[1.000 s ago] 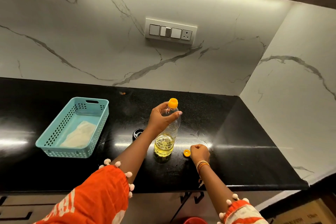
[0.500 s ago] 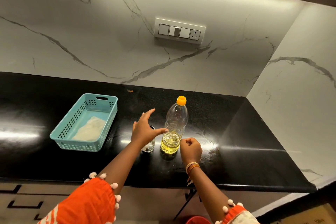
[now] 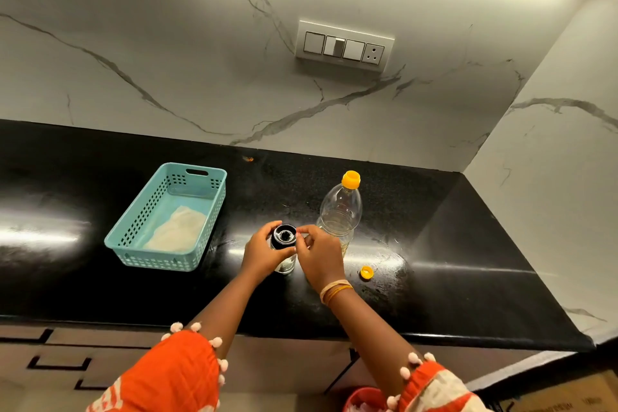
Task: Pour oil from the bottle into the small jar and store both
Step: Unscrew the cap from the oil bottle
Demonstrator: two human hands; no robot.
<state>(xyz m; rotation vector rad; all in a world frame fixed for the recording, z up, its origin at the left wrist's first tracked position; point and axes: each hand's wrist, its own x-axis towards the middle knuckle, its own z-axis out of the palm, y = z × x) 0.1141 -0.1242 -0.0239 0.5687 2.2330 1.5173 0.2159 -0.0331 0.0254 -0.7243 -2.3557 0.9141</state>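
A small glass jar (image 3: 284, 265) with a black lid (image 3: 284, 235) stands on the black counter (image 3: 451, 278). My left hand (image 3: 261, 253) is wrapped around the jar's left side. My right hand (image 3: 320, 256) pinches the right rim of the lid with its fingertips. Just behind my right hand the clear oil bottle (image 3: 341, 211) stands upright with a yellow cap screwed on and a little yellow oil at its bottom. A loose yellow cap (image 3: 367, 272) lies on the counter to the right of my right wrist.
A teal perforated basket (image 3: 160, 261) holding a white cloth sits left of the jar. Marble walls close the counter at the back and right, with a switch panel (image 3: 344, 45) above. A red bin (image 3: 363, 400) stands below the counter's front edge.
My left hand let go of the bottle and moved left onto the jar. My right hand left the loose yellow cap and came up to the jar's lid.
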